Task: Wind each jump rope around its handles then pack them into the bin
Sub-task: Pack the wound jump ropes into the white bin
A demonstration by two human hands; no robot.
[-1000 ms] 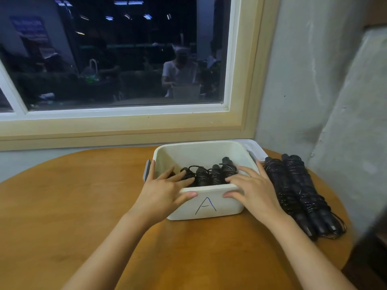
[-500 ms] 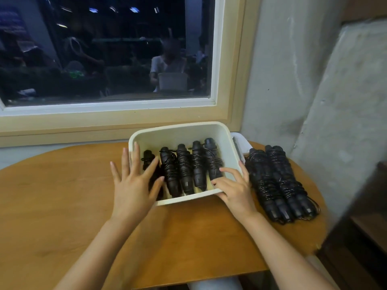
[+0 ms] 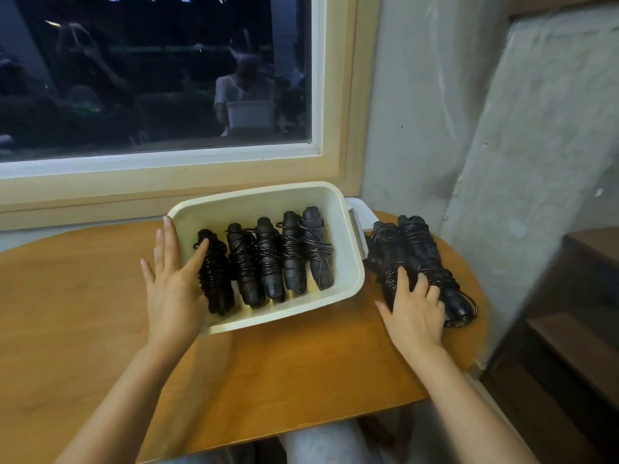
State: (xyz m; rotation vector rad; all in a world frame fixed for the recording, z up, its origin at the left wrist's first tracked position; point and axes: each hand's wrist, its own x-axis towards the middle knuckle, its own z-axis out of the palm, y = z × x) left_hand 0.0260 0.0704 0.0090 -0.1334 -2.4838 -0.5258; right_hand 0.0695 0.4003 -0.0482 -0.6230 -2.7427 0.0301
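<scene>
Inside the bin (image 3: 254, 199), five wound ropes (image 3: 270, 259)

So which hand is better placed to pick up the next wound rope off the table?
Likely right. The right hand rests on the wound ropes beside the bin; the left hand lies open across the bin's opposite rim, the bin between it and them.

Five wound ropes (image 3: 268, 259) lie side by side in the bin (image 3: 351, 259); more ropes (image 3: 415, 249) lie right of it.
</scene>
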